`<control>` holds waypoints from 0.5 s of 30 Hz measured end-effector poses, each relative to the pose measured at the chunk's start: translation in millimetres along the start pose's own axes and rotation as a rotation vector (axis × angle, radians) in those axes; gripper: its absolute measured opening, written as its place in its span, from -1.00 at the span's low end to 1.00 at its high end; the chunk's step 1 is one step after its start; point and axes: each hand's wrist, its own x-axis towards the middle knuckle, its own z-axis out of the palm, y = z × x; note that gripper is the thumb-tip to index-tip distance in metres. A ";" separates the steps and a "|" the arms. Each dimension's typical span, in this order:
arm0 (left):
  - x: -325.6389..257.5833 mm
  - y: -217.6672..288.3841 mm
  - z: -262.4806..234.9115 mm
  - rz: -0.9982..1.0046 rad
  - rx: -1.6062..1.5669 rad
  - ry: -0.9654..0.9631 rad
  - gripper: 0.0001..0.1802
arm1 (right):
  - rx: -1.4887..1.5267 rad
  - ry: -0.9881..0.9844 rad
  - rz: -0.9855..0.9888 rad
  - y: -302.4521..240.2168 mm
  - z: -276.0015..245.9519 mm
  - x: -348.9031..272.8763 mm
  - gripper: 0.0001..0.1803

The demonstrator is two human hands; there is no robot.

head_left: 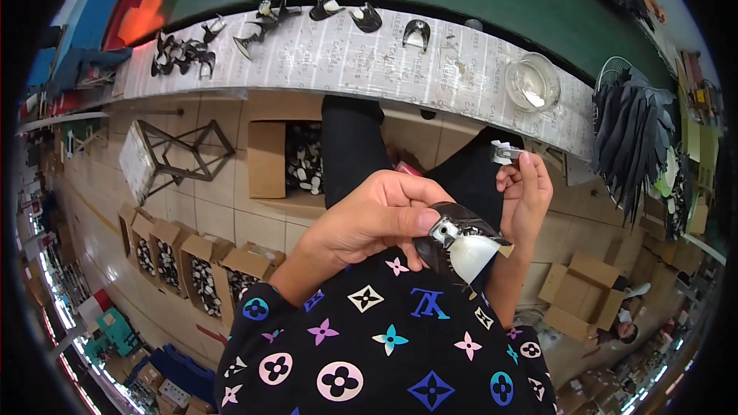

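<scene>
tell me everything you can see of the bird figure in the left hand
The bird figure looks glossy, perhaps plastic: dark back, smooth white belly, black-and-white head with a dark eye. Small tan bits stick out at its right side and bottom. It sits tilted in the left hand, thumb against it beside the head, the hand covering part of it.

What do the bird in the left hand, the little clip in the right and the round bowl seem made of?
Bird: likely plastic, its white front smooth with a soft sheen.
Clip: perhaps metal, from its shiny grey surface.
Bowl: glass or clear plastic, see-through with bright highlights.
</scene>
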 end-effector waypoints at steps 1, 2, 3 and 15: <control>-0.4 -1.1 -1.2 -0.002 -0.021 0.001 -0.65 | 0.019 0.007 -0.001 1.9 -0.5 -0.4 -0.85; 0.4 -0.5 -0.6 0.002 -0.035 0.000 -0.65 | 0.019 0.012 0.010 3.4 -2.9 0.1 -0.84; 0.0 -0.3 0.9 -0.009 -0.021 -0.011 -0.67 | 0.007 0.018 0.016 3.1 -5.1 -1.5 -0.84; -9.3 1.8 -0.2 0.008 0.168 0.017 -0.73 | -0.018 -0.008 0.005 0.4 -6.6 -1.9 -0.84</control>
